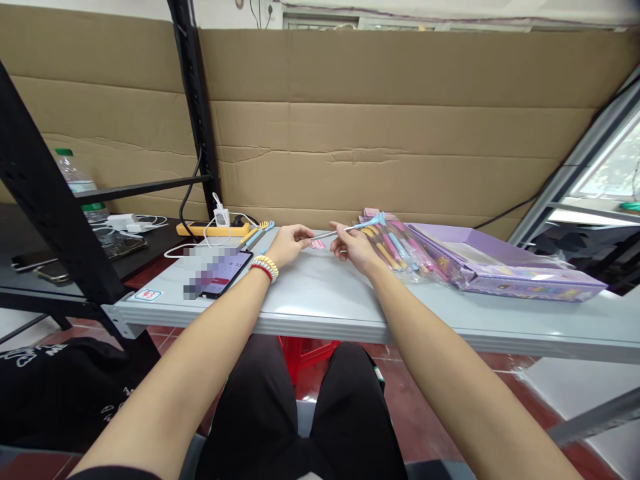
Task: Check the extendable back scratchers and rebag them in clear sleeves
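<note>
A slim pen with a light blue top (373,221) is held level above the grey table (320,303). My left hand (290,245) pinches its thin left end, and a beaded bracelet is on that wrist. The fingers of my right hand (353,247) are closed round its middle. A small pink label (318,245) shows just under the left end. To the right of my right hand lie several colourful pens (397,248) in clear wrapping.
A purple box (525,283) with clear film stands at the right. At the left are a phone (227,273), blue and yellow pens (257,233), a yellow power strip (240,230) with white cables, and a black shelf post (197,113). Cardboard (375,133) stands behind.
</note>
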Demonstrator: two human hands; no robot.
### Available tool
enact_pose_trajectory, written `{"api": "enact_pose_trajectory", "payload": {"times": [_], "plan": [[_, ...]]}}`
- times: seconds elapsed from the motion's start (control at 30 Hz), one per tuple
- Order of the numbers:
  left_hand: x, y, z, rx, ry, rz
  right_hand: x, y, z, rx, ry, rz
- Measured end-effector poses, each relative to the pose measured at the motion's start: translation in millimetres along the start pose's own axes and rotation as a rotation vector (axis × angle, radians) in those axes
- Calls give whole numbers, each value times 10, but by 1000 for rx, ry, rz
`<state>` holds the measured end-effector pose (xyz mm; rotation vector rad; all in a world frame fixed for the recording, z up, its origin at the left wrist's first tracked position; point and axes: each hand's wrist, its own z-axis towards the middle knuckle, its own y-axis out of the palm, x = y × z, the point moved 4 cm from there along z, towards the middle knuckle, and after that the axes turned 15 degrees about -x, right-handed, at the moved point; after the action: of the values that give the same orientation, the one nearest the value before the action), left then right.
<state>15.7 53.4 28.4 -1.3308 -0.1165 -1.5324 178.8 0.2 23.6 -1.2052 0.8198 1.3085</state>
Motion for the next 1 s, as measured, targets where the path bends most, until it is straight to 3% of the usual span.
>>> {"api": "enact_pose_trajectory", "payload": {"times": [0.1, 0.2, 0.37, 0.47, 0.57, 0.67, 0.83, 1.0], "plan": [[4, 28, -11, -37, -16, 52, -30, -12, -4, -36, -33, 180], [-13, -38, -40, 69, -73, 289, -27, -61, -13, 35, -21, 242], [-140, -208, -109, 241, -407, 662, -23, -146, -36, 181, -48, 264], [-201, -239, -157, 205, -606, 756, -19, -150, -34, 176, -44, 237], [-232, -220, -183, 115, -706, 795, -17, -143, -25, 161, -40, 231], [-258, -210, -191, 80, -737, 813, -16, -132, -17, 136, -20, 246], [-305, -232, -183, 119, -717, 828, -7, -113, -20, 116, 17, 209], [-296, -241, -141, 133, -646, 773, -20, -106, -42, 170, 1, 157]]}}
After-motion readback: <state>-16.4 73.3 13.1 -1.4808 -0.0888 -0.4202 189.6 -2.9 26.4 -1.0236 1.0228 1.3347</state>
